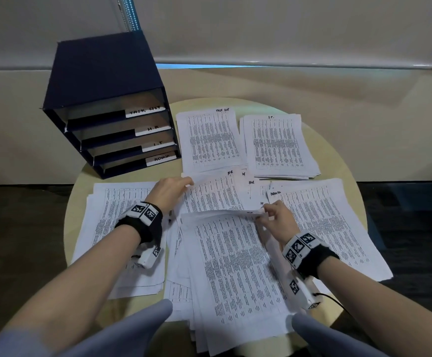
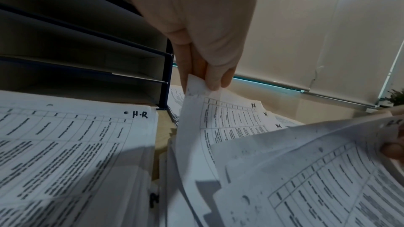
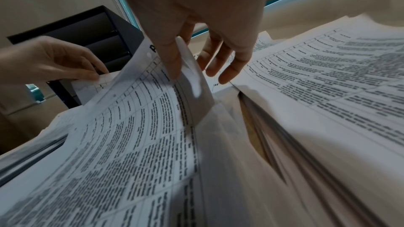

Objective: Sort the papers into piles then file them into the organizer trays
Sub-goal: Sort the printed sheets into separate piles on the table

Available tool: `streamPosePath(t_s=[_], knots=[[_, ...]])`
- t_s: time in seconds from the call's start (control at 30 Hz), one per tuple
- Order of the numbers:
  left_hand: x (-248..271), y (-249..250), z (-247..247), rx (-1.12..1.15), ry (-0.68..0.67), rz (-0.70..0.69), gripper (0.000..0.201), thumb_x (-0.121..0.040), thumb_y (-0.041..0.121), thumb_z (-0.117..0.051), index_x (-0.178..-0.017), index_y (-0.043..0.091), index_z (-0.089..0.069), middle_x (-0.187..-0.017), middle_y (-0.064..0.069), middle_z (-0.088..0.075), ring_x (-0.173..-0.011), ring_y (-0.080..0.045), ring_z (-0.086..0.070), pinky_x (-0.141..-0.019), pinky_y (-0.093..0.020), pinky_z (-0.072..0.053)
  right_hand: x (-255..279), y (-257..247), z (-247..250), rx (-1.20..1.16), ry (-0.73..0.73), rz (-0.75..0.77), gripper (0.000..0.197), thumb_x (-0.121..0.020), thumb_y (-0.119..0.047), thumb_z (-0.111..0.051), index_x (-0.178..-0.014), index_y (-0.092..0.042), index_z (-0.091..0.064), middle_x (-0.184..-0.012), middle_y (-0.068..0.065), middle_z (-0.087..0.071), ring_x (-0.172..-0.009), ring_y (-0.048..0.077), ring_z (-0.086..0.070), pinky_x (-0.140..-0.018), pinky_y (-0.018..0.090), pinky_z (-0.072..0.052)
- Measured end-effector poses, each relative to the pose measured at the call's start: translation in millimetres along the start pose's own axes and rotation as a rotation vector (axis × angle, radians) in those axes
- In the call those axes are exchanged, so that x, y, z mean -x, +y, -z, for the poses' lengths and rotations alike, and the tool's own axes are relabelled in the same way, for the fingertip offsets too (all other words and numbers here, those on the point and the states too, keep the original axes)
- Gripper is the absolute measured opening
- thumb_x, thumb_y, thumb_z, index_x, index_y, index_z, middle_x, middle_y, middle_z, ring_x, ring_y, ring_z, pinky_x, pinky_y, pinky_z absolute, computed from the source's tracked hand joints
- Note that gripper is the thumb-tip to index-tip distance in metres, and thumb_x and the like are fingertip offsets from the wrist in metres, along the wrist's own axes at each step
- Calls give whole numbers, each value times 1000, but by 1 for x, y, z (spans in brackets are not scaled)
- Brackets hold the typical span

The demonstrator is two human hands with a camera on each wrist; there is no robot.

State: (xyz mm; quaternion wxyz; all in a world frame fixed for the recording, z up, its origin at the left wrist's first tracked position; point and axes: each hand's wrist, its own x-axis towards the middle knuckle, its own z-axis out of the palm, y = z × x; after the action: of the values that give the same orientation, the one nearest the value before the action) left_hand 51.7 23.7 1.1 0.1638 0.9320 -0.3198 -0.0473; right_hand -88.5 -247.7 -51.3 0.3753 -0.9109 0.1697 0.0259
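Indoors | round pale table (image 1: 338,130) | drawn blinds (image 1: 287,29) | dark floor (image 1: 16,215)

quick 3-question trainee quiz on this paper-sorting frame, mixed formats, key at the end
1. True or false: the organizer trays already hold filed papers.
2. Multiple choice: the left hand pinches the corner of a sheet marked: A) I.T. B) H.R. C) Task List
3. Fill in: the pile at the far right of the table is marked ____.

Key
1. False. The four labelled trays look empty in the head view, and the sorted piles still lie on the table.
2. B. The left wrist view shows H.R. written at the top of the sheet that the fingers pinch.
3. I.T., on the I.T. pile beside the Task List pile.
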Motion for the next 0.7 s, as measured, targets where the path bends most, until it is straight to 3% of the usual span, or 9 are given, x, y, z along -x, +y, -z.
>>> streamPosePath(t_s=[0.13,0.27,0.37,0.53,0.63,0.7], knots=[[2,2,-2,27,-2,27,26,-92,11,-59,-118,11,-59,-110,-5,-63,-93,-22,-60,-86,-33,-49,0,-2,-1,12,-9,16,20,-86,-22,-61,-83,-2,-63,-91,9,-51,-84,25,-54,-73,32,-45],[-2,3,-4,91,40,138,9,-90,10,-63,-98,13,-64,-88,0,-64,-77,-17,-58,-74,-33,-51,1,-5,-1,4,-15,20,18,-86,-19,-60,-83,-1,-63,-91,10,-50,-84,26,-54,-69,28,-43],[-4,4,-2,124,40,142,8,-89,11,-65,-97,12,-65,-80,-2,-68,-72,-16,-59,-71,-30,-51,-1,-4,0,-1,-18,16,19,-85,-20,-61,-84,-2,-64,-91,8,-50,-84,24,-54,-63,22,-37],[-4,0,2,87,51,57,18,-92,12,-62,-110,11,-65,-92,-9,-71,-77,-18,-60,-78,-28,-49,-1,-5,2,-2,-13,13,19,-86,-19,-59,-81,-1,-63,-90,9,-51,-83,25,-54,-64,25,-40],[-1,-3,-2,22,17,-12,28,-94,10,-57,-121,12,-64,-108,-11,-69,-95,-24,-65,-89,-36,-51,1,-8,1,5,-22,25,19,-86,-18,-58,-80,0,-62,-88,7,-49,-81,25,-54,-62,24,-39],[1,-5,-6,-26,-25,-11,34,-95,10,-54,-128,16,-60,-115,-9,-66,-99,-23,-63,-91,-33,-50,2,-9,1,12,-21,33,18,-87,-16,-58,-80,0,-62,-86,6,-48,-79,24,-52,-59,20,-36]])
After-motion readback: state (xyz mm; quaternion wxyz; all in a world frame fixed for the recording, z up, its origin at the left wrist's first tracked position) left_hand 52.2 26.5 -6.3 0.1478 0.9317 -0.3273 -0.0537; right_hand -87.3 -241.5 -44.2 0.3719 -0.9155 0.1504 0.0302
